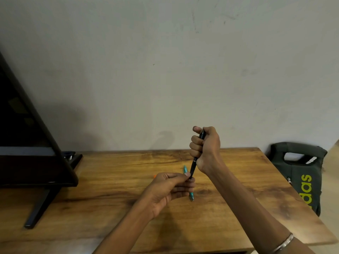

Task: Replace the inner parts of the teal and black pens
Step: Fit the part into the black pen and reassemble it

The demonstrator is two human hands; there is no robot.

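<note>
My right hand [206, 145] grips the upper part of the black pen [194, 166], which is held nearly upright above the table. The fingers of my left hand [169, 187] pinch its lower tip. The teal pen [191, 196] lies on the wooden table [110, 198] just behind my left hand, which hides its middle. Its top end shows above my fingers, its tip below them.
A dark monitor [27, 134] on a stand fills the left side of the table. A small orange thing [155, 176] peeks out beside my left hand. A dark bag [302, 173] with yellow-green lettering leans by the table's right edge. A plain wall stands behind.
</note>
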